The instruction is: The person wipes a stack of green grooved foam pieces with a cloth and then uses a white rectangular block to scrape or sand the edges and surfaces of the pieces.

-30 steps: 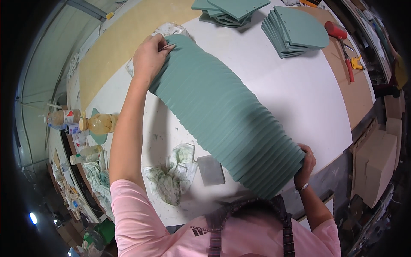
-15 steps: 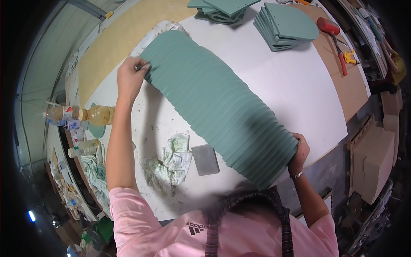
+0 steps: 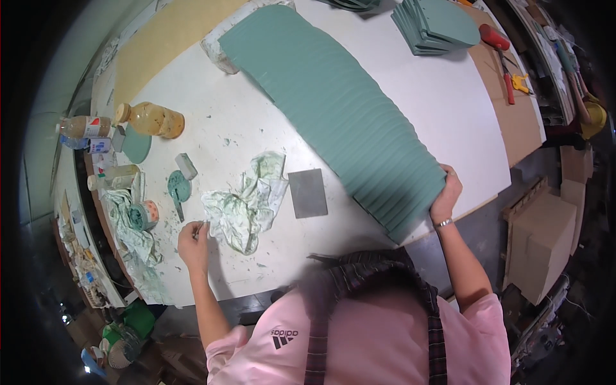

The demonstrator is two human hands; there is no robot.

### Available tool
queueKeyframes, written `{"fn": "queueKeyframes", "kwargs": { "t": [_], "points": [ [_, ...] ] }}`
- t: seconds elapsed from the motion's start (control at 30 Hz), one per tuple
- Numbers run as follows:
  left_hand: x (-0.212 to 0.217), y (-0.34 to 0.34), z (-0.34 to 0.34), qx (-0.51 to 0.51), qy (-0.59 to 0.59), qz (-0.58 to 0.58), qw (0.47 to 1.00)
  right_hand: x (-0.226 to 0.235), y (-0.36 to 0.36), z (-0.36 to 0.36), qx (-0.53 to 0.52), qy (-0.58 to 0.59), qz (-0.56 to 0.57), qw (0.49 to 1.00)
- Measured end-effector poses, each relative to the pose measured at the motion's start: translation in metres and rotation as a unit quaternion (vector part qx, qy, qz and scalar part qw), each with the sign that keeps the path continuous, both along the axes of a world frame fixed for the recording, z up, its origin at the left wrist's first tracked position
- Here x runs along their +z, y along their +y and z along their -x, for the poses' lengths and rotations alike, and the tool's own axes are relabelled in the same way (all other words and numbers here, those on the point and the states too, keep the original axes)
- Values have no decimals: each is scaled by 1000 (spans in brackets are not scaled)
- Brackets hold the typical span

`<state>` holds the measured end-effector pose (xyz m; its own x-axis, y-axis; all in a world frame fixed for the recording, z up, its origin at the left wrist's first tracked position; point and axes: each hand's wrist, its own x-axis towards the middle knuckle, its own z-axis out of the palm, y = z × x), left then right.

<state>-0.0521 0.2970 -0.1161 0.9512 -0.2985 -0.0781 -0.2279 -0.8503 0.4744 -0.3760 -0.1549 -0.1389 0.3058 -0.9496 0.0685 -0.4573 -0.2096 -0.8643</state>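
Note:
A long fanned row of green flat panels (image 3: 340,119) slants across the white table, overlapping like shingles, from the far left to near right. My right hand (image 3: 447,194) is closed round the edge of its near end, its fingers partly hidden there. My left hand (image 3: 194,244) is down at the near left, just beside a crumpled, green-stained white cloth (image 3: 250,208). Its fingers are curled together; whether anything is in them is hidden. A dark grey square sheet (image 3: 308,193) lies between the cloth and the panels.
A bottle of yellow liquid (image 3: 154,120), a small grey block (image 3: 186,166), a putty-smeared green disc (image 3: 179,186) and an open tub (image 3: 144,215) stand at left. Stacked panels (image 3: 436,29) and a red mallet (image 3: 494,37) are far right. Cardboard boxes (image 3: 542,234) stand beyond the table.
My left hand has left the far end of the panel row and come down near the cloth. My right hand stays at the near end. The whole view has shifted.

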Motion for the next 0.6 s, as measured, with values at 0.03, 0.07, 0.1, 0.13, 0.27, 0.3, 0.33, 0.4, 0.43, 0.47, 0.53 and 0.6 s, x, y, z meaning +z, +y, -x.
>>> {"fn": "queueKeyframes", "kwargs": {
  "t": [0.03,0.07,0.1,0.13,0.27,0.3,0.33,0.4,0.43,0.47,0.53,0.6],
  "points": [
    [-7,12,2,14,4,-18,1000,-2,0,0,2,-10,5,1000],
    [-12,22,4,28,6,-37,999,-3,-1,2,3,-6,10,1000],
    [-16,32,3,29,14,-64,997,-4,-2,4,5,8,22,1000],
    [-13,31,8,30,17,-60,998,-8,-3,5,9,21,32,999],
    [0,15,12,-85,-138,-14,987,-15,-4,4,-5,1,51,999],
    [-1,8,14,-83,-160,20,983,-13,-3,5,0,1,50,999],
    [3,-9,17,-86,-147,71,983,-12,-4,7,-7,-5,46,999],
    [7,-55,29,-117,-160,140,970,-12,-6,7,-14,-11,42,999],
    [16,-82,40,-123,-141,166,968,-12,-7,7,-15,-20,40,999],
    [19,-99,49,-160,-157,170,960,-13,-6,6,-11,-31,38,999],
    [21,-131,67,-190,-129,215,949,-14,-6,7,-1,-18,45,999],
    [16,-145,73,-222,-172,157,947,-19,-9,6,11,-7,54,998]
  ]
}}
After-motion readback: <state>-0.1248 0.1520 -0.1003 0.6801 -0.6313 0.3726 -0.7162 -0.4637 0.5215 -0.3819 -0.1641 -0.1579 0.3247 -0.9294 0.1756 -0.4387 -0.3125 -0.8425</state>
